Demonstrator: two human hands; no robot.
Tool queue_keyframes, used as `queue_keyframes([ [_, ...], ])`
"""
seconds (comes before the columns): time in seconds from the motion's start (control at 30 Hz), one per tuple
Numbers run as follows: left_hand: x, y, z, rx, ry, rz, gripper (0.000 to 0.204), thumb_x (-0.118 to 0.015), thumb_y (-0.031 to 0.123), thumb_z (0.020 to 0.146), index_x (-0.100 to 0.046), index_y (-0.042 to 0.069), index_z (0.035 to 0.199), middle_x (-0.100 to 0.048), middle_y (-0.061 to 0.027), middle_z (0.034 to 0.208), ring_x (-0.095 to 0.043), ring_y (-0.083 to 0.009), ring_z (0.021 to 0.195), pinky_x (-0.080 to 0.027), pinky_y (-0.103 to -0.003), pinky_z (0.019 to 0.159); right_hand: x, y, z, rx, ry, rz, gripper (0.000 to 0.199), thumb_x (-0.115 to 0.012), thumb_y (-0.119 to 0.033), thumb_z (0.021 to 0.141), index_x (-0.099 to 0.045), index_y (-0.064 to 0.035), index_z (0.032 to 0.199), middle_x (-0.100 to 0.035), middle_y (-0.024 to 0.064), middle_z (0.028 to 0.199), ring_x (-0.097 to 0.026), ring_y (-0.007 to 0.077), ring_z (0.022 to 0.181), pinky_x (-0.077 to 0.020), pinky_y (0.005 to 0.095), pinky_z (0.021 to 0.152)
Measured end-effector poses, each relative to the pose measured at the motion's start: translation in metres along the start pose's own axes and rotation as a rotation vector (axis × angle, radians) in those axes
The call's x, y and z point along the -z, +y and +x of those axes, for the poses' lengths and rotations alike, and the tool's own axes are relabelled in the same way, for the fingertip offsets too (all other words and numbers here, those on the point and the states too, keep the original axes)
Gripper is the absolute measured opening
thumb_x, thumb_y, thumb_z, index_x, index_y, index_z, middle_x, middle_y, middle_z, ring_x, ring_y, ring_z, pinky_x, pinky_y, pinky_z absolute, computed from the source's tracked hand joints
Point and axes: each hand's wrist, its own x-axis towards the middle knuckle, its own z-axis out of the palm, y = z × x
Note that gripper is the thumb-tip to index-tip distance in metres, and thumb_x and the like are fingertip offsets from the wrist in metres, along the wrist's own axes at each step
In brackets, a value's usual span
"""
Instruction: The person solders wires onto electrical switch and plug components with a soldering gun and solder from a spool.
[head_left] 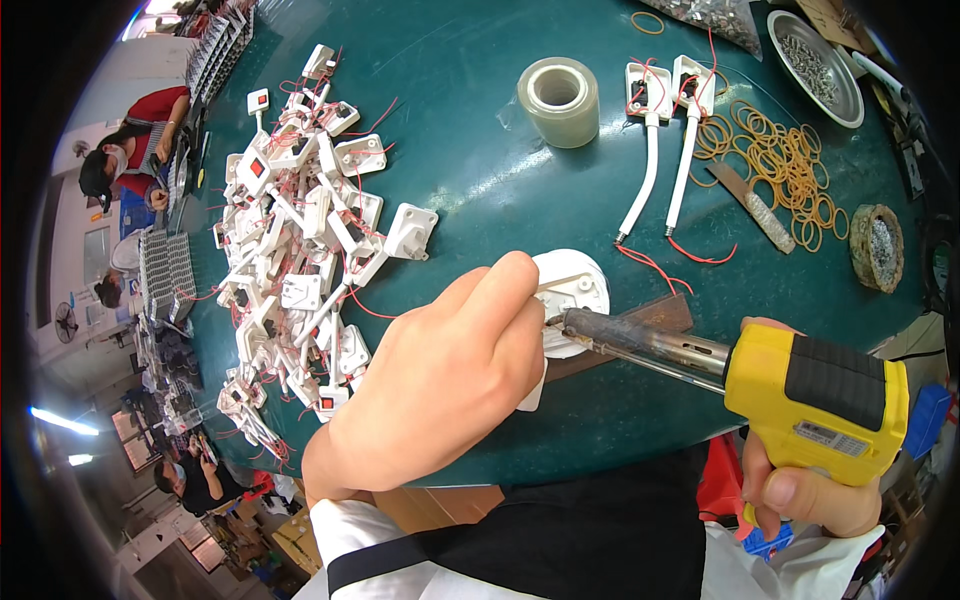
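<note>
My left hand (440,370) is closed, its fingers pinched at the near side of a rounded white plastic housing (585,280). The fingertips and part of the housing are hidden behind the hand. My right hand (820,495) grips a yellow and black soldering gun (815,400) by its handle, a finger at the trigger. The gun's metal barrel points left, and its tip meets the inside of the housing close to my left fingers. Under the housing lies a dark brown wooden strip (660,315).
A heap of white switch parts with red wires (300,230) fills the left. Further back are a tape roll (558,100), two wired white stems (650,165), rubber bands (780,150), a wrapped blade (752,207), a metal dish (815,70) and a small round tub (876,248). People work beyond.
</note>
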Motion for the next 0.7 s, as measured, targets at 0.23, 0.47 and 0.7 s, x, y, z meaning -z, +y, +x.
queue_keyframes([
  [0.23,0.004,0.000,0.004,-0.028,-0.042,0.026,0.015,-0.066,-0.001,0.067,-0.057,0.003,0.077,-0.050,-0.0067,0.081,-0.058,-0.0225,0.068,-0.049,-0.032,0.058,-0.003,0.001,-0.001,0.077,-0.013,0.026,0.044,-0.077,-0.009,0.075,-0.057,-0.0030,0.114,-0.063,0.0066,0.072,-0.059,0.0131,0.058,-0.0490,0.0251,0.055],
  [0.47,0.004,-0.001,0.006,-0.030,-0.064,0.005,0.015,-0.066,-0.001,0.067,-0.056,0.003,0.078,-0.050,-0.0067,0.081,-0.058,-0.0226,0.068,-0.049,-0.032,0.058,-0.009,0.001,-0.004,0.071,0.131,0.160,0.060,-0.077,-0.006,0.070,-0.053,-0.0017,0.124,-0.063,0.0134,0.078,-0.062,0.0190,0.065,-0.0561,0.0333,0.056],
  [0.7,0.005,-0.002,0.005,-0.037,-0.062,0.000,0.015,-0.066,-0.001,0.068,-0.057,0.003,0.080,-0.050,-0.0065,0.081,-0.058,-0.0228,0.068,-0.049,-0.032,0.058,-0.010,-0.002,-0.003,0.022,0.116,0.177,0.057,-0.077,-0.008,0.069,-0.054,-0.0006,0.121,-0.063,0.0142,0.079,-0.063,0.0206,0.068,-0.0565,0.0331,0.055],
])
